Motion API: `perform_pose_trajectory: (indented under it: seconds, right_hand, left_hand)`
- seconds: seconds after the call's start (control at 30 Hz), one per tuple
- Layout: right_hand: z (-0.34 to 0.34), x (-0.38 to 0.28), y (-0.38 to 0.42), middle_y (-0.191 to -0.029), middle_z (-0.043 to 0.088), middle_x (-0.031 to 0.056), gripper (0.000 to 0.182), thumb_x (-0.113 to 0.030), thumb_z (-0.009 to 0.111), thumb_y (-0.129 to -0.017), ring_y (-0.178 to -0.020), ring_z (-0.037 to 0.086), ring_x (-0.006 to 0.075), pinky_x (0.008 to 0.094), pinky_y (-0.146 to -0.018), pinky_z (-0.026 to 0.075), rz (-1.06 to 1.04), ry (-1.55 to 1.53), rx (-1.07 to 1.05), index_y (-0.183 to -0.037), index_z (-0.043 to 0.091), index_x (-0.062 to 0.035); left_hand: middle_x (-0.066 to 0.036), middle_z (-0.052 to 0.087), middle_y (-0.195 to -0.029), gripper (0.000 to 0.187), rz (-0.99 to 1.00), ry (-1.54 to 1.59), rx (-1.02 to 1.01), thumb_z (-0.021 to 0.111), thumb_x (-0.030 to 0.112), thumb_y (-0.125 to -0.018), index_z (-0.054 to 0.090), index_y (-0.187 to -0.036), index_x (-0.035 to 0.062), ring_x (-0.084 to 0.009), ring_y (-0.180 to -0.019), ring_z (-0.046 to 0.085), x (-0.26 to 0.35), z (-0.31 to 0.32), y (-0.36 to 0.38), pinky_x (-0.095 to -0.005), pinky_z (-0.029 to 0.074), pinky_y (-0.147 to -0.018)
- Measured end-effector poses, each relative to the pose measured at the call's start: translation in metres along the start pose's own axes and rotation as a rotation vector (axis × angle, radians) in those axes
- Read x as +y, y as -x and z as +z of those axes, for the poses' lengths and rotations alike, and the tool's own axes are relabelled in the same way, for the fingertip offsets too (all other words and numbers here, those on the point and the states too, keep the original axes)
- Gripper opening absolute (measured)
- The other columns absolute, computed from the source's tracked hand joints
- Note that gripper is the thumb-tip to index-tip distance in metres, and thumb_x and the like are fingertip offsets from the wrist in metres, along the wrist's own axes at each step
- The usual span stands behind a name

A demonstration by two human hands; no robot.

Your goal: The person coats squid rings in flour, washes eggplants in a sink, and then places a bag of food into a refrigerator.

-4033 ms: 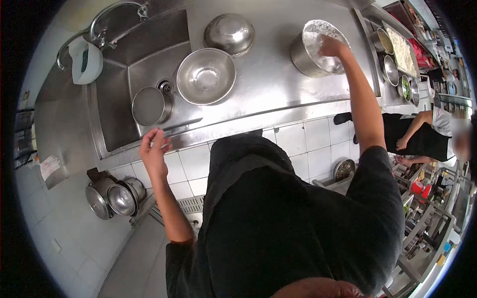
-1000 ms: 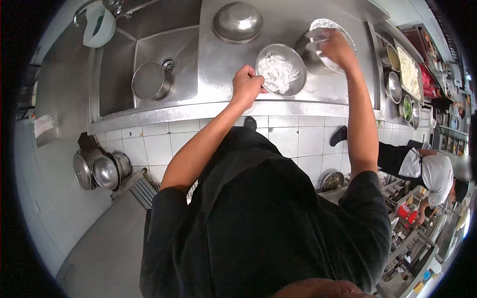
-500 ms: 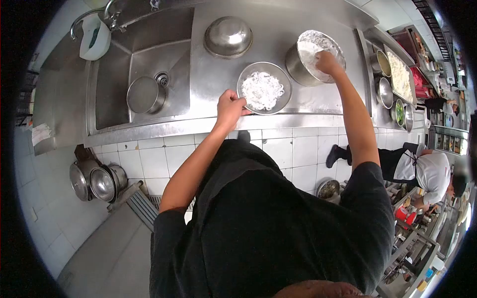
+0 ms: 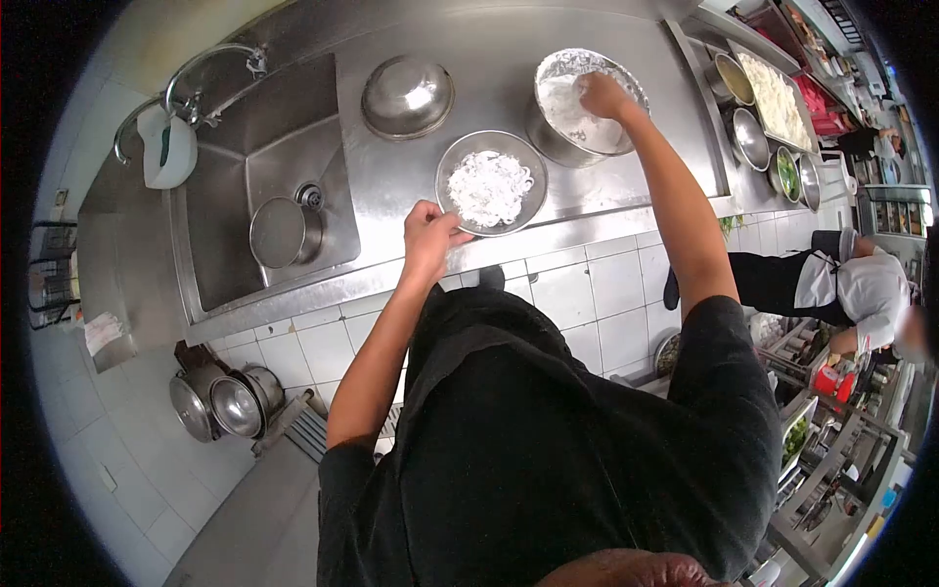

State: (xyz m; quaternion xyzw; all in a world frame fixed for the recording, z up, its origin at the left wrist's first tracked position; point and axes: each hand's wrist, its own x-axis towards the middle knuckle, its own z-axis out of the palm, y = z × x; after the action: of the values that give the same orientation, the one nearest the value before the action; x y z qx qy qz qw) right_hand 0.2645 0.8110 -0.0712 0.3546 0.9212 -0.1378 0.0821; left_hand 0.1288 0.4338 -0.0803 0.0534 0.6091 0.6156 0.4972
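Note:
My left hand (image 4: 432, 242) grips the near left rim of a shallow metal bowl (image 4: 535, 186), its thumb over the edge. White-coated strips (image 4: 490, 188) lie heaped in that bowl. To its right stands a deep metal pot (image 4: 559, 147) with white powder (image 4: 567, 110) inside and powder smeared on its inner wall. My right hand (image 4: 603, 96) reaches down into the pot over the powder; its fingers are bent together, and their tips are hidden, so what they hold cannot be made out. An upturned metal bowl (image 4: 407, 96) rests behind and left of the shallow bowl.
On the left is a sink (image 4: 230, 191) holding a round metal container (image 4: 279, 233), under a faucet (image 4: 210, 54). Metal bowls (image 4: 750, 139) and a tray of pale food (image 4: 778, 103) stand at right. A co-worker (image 4: 851, 289) is farther right. Pots (image 4: 236, 406) sit lower left.
The camera view has turned and shifted, so the counter items appear farther left. My right hand is still in the pot, now nearer its back, and my left hand still holds the bowl's rim.

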Motion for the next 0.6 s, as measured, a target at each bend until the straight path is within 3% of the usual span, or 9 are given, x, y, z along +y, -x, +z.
perform_pose_trajectory:
  seconds: [0.07, 0.1, 0.13, 0.2, 0.3, 0.43, 0.6]
  right_hand:
    - [0.012, -0.003, -0.003, -0.106, 0.063, 0.0231, 0.036, -0.014, 0.054, -0.073, -0.102, 0.059, 0.0381, 0.0418, -0.091, 0.046, 0.036, -0.067, 0.075, -0.106, 0.065, -0.0049]
    - [0.029, -0.004, -0.007, -0.106, 0.063, 0.0226, 0.038, -0.016, 0.055, -0.073, -0.102, 0.059, 0.0381, 0.042, -0.092, 0.046, 0.005, -0.073, 0.039, -0.108, 0.064, -0.0053]
    - [0.041, -0.012, -0.008, -0.107, 0.063, 0.0222, 0.038, -0.017, 0.056, -0.072, -0.102, 0.06, 0.0372, 0.0426, -0.093, 0.045, -0.118, 0.115, -0.051, -0.108, 0.065, -0.0061]
    - [0.057, -0.024, 0.001, -0.107, 0.063, 0.0223, 0.039, -0.016, 0.058, -0.07, -0.101, 0.06, 0.0357, 0.0425, -0.092, 0.046, -0.115, 0.064, -0.063, -0.107, 0.066, -0.0064]
    - [0.039, -0.023, 0.009, -0.104, 0.064, 0.0211, 0.037, -0.015, 0.058, -0.07, -0.098, 0.061, 0.0371, 0.0407, -0.089, 0.047, -0.256, 0.099, -0.116, -0.105, 0.067, -0.0073]
    - [-0.009, -0.015, 0.037, -0.101, 0.067, 0.0178, 0.031, -0.017, 0.063, -0.073, -0.093, 0.065, 0.0304, 0.0381, -0.081, 0.051, -0.115, -0.336, 0.151, -0.099, 0.067, -0.0015]
    - [-0.079, -0.074, 0.079, -0.096, 0.067, 0.0184, 0.036, -0.018, 0.067, -0.071, -0.09, 0.065, 0.0298, 0.0361, -0.08, 0.051, -0.146, -0.702, -0.027, -0.104, 0.067, -0.0024]
  left_hand:
    - [-0.015, 0.056, -0.088, 0.014, 0.005, 0.004, -0.003, 0.055, -0.004, -0.079, 0.042, -0.082, 0.0019, -0.0238, -0.077, 0.063, 0.001, 0.001, -0.001, -0.0342, 0.059, -0.068]
    - [-0.015, 0.056, -0.088, 0.013, 0.008, 0.007, -0.005, 0.055, -0.004, -0.079, 0.043, -0.082, 0.0017, -0.0239, -0.077, 0.063, 0.001, 0.001, -0.001, -0.0342, 0.059, -0.068]
    - [-0.014, 0.055, -0.087, 0.013, 0.005, 0.017, -0.005, 0.054, -0.005, -0.079, 0.043, -0.082, 0.0013, -0.0229, -0.076, 0.062, 0.003, 0.003, 0.0, -0.0343, 0.059, -0.067]
    - [-0.013, 0.054, -0.085, 0.013, 0.003, 0.042, 0.004, 0.052, -0.007, -0.077, 0.042, -0.083, 0.0004, -0.0208, -0.074, 0.062, 0.007, 0.006, 0.003, -0.0343, 0.06, -0.066]
    - [-0.013, 0.054, -0.086, 0.013, -0.002, 0.036, -0.001, 0.052, -0.007, -0.078, 0.042, -0.083, 0.0005, -0.0209, -0.074, 0.062, 0.007, 0.006, 0.001, -0.0344, 0.06, -0.067]
    - [-0.012, 0.053, -0.085, 0.014, 0.008, 0.053, 0.0, 0.053, -0.007, -0.078, 0.043, -0.084, 0.0005, -0.0209, -0.074, 0.062, 0.001, 0.002, -0.005, -0.0329, 0.06, -0.065]
    - [-0.011, 0.051, -0.086, 0.015, -0.007, 0.07, 0.007, 0.055, -0.006, -0.079, 0.043, -0.086, -0.0002, -0.0204, -0.074, 0.062, 0.002, 0.003, -0.004, -0.0306, 0.06, -0.062]
